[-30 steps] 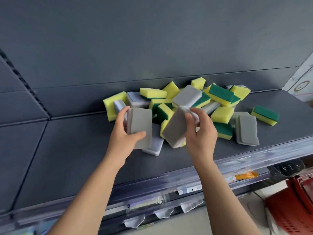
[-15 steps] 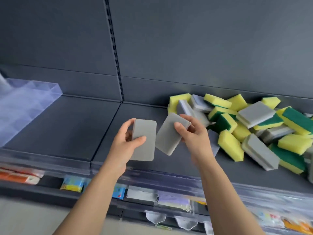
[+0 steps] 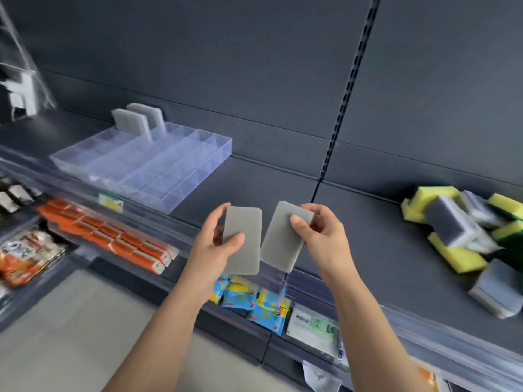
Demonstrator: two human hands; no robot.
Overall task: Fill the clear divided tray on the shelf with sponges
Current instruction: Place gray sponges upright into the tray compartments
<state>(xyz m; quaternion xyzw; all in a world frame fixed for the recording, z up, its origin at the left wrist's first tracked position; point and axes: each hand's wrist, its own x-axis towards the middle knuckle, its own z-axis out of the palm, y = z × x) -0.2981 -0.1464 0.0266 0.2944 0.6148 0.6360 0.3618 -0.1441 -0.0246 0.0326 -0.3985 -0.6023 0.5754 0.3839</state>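
Two grey sponges held, packet labels blurred

Both held sponges are plain grey. The far-left tray is clear, bluish; the right-hand pile mixes yellow, green, grey on a dark grey shelf.

Print on packets and price tag is blurred, unreadable.
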